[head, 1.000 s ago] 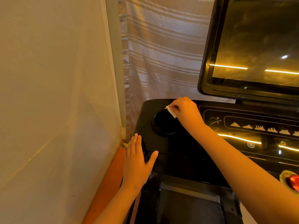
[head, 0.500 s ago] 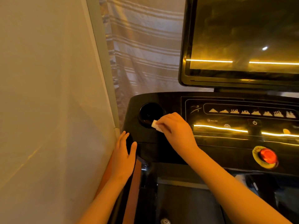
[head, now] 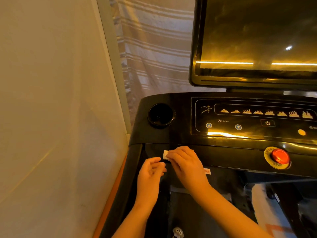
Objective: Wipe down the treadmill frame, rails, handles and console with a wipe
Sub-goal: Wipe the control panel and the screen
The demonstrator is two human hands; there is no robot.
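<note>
The small white folded wipe (head: 165, 154) is lying against the front face of the glossy black treadmill console (head: 180, 136), at its left end, below the round black cup holder (head: 161, 115). The right hand (head: 186, 164) is pinching the wipe between curled fingertips, so only a small corner is showing past them on the left. The left hand (head: 151, 170) is hovering just beside it, lower and to the left, with the fingers loosely curled and the thumb tip almost reaching the wipe; it seems to be holding nothing. In my judgement the step in hand is wiping this front strip of the console, or perhaps refolding the wipe between both hands. To do it well, the person should open out more of the wipe, because the exposed part is very small, and press it flat while drawing it along the strip toward the red emergency stop button (head: 279, 156), going around that button with care. The flat control panel with lit symbols (head: 257, 117) and the large dark screen (head: 257, 36) are standing above, and a striped curtain (head: 154, 48) is hanging behind.
</note>
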